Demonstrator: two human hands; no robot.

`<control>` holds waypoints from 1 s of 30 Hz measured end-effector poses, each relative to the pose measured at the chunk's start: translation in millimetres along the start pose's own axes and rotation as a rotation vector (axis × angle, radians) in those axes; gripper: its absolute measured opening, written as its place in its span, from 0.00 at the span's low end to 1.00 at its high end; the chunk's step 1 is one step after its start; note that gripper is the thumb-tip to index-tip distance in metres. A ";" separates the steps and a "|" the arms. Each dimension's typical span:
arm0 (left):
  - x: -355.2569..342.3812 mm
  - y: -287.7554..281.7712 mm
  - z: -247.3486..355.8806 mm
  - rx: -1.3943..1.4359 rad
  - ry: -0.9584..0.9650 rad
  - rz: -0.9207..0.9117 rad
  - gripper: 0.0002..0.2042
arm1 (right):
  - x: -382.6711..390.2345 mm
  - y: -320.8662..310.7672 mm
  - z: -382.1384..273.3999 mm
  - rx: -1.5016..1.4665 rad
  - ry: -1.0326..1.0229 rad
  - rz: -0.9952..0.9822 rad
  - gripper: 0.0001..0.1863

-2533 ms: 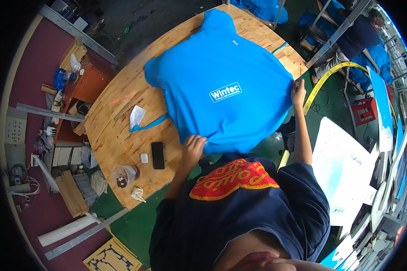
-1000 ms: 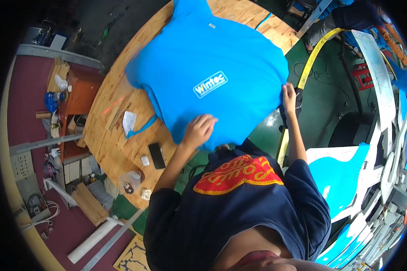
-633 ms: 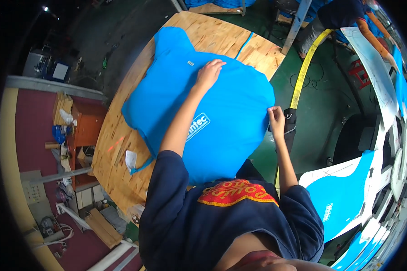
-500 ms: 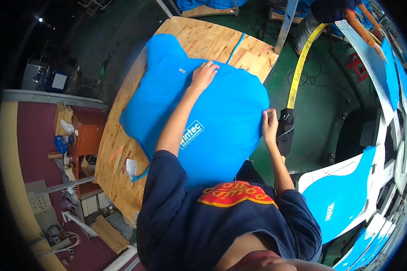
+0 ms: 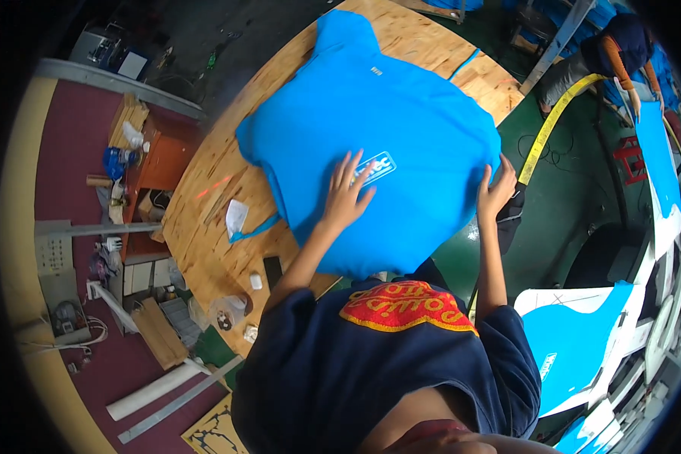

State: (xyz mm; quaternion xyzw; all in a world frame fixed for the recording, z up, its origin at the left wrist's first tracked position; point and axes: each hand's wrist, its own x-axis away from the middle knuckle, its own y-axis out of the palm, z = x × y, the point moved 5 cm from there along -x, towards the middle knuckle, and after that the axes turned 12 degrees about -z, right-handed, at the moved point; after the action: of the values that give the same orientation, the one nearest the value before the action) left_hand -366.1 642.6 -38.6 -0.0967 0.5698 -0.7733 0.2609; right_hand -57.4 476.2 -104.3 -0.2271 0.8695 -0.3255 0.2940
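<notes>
The left hand [image 5: 346,195] lies spread and unclenched on the blue fabric cover [image 5: 371,113] — fingers across its white print [image 5: 384,165] — with the wooden table [image 5: 204,219] showing to its left. The right hand [image 5: 498,191] curls at the cover's edge; whether it pinches the fabric, I cannot tell.

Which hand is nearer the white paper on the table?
Left. The left hand is over the blue cloth, right of the white paper; the right hand is farther, at the cloth's right edge.
</notes>
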 end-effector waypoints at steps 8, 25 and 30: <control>263.9 -6.5 24.5 0.195 -0.183 -0.037 0.16 | 10.9 15.4 -5.9 0.154 0.454 -0.142 0.28; 201.2 123.3 171.9 -0.301 0.735 -1.165 0.27 | 306.8 -167.9 61.0 -0.015 0.246 -0.376 0.20; 119.8 158.2 337.8 0.227 1.089 -1.024 0.22 | 276.7 -347.2 76.9 -0.429 0.455 0.023 0.13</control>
State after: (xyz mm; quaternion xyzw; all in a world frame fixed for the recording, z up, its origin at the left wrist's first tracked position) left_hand -270.0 266.5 -91.6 0.0738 0.4189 -0.7904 -0.4408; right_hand -136.3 42.9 -9.3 -0.1955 0.9643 -0.1739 0.0408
